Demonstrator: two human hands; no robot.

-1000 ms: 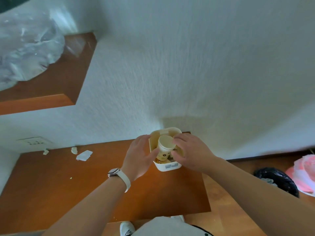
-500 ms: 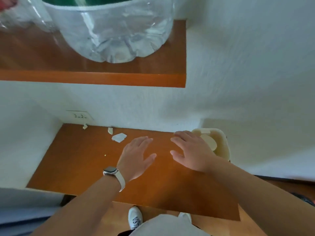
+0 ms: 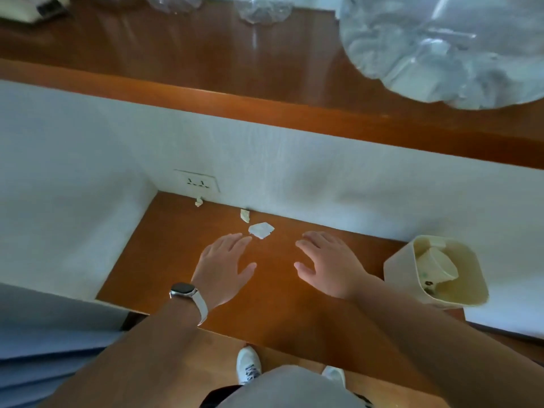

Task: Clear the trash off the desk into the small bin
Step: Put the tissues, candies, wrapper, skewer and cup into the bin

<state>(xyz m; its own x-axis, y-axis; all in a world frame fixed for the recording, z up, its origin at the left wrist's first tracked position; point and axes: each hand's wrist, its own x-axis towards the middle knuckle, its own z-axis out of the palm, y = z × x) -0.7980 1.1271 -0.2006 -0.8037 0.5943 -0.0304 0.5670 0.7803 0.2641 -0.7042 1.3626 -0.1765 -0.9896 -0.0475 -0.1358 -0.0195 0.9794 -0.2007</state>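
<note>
The small cream bin (image 3: 397, 270) stands at the desk's right end against the wall, with a paper cup (image 3: 438, 265) lying inside it. Three white paper scraps lie near the back wall: a larger one (image 3: 261, 230), a smaller one (image 3: 244, 215), and a tiny one (image 3: 199, 202) under the wall socket. My left hand (image 3: 223, 267), with a watch on the wrist, hovers open over the desk, fingertips just short of the larger scrap. My right hand (image 3: 329, 265) is open too, between that scrap and the bin. Neither holds anything.
The brown desk (image 3: 176, 260) fits in a white-walled recess, with a wall socket (image 3: 197, 181) at the back left. A wooden shelf (image 3: 265, 92) runs above, carrying clear plastic bottles (image 3: 441, 48). My shoes (image 3: 248, 365) show below the front edge.
Both hands have let go of the paper cup in the bin and moved left over the desk, toward the paper scraps. The view has swung left and down.
</note>
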